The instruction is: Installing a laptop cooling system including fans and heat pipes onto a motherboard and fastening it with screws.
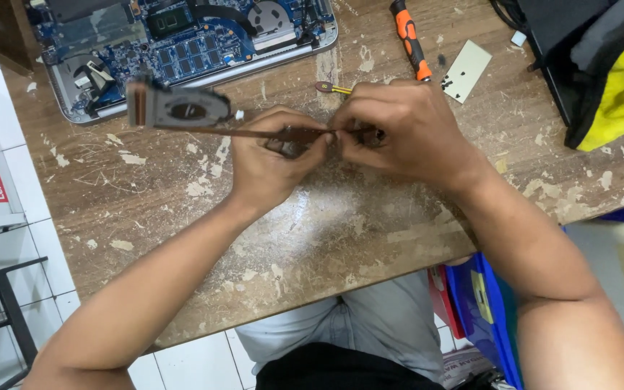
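Scarred brown wooden bench (182,217); opened silver laptop with blue circuit board (182,43) at far left. Grey metal fan with copper heat pipe (182,108) held over bench centre, left hand (272,162) and right hand (406,130) each with grip clamped on the pipe. Orange-handled screwdriver (409,40) far right.

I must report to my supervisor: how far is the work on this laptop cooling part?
Done: the laptop lies open, and the fan with copper pipe is out of it. In hand: left hand and right hand grip the pipe's end. Left: the fan bay is empty; an orange screwdriver lies beside.
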